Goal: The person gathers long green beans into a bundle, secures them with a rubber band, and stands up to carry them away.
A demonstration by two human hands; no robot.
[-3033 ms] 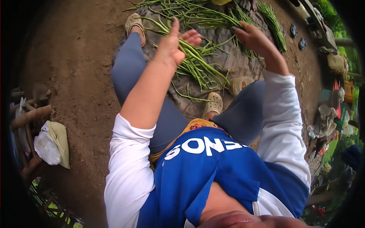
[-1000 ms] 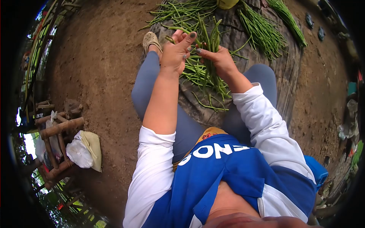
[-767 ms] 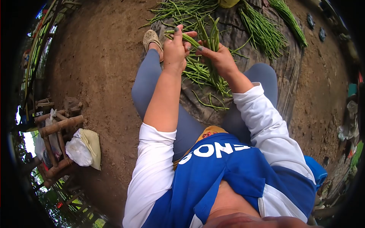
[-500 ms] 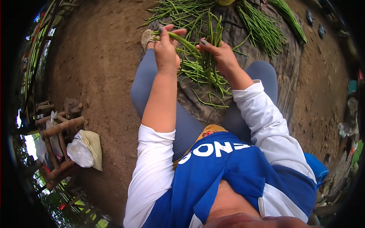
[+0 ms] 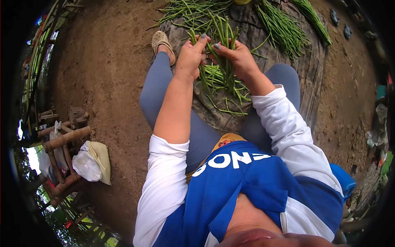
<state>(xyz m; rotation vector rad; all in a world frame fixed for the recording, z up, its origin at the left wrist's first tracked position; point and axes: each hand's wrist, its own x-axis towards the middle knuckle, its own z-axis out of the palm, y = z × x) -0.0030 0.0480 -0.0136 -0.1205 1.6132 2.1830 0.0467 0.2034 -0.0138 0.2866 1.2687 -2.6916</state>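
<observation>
Got long green beans pinched in the right hand, plus a few more clamped in the left hand, just beside it. More in a loose pile under both, on the dark sheet. Could easily drop or snag some, with uneven ends crossing.

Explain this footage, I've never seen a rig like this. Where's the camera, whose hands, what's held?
No machine here: a person works with two bare hands. Every picture comes from one camera worn on their head, looking down past the chest. The right hand holds an upright bunch of long green pods; the left hand, close beside it, has its fingers around a few more. Below, a dark sheet on bare soil carries loose pods and, further right, two fuller bundles.
</observation>
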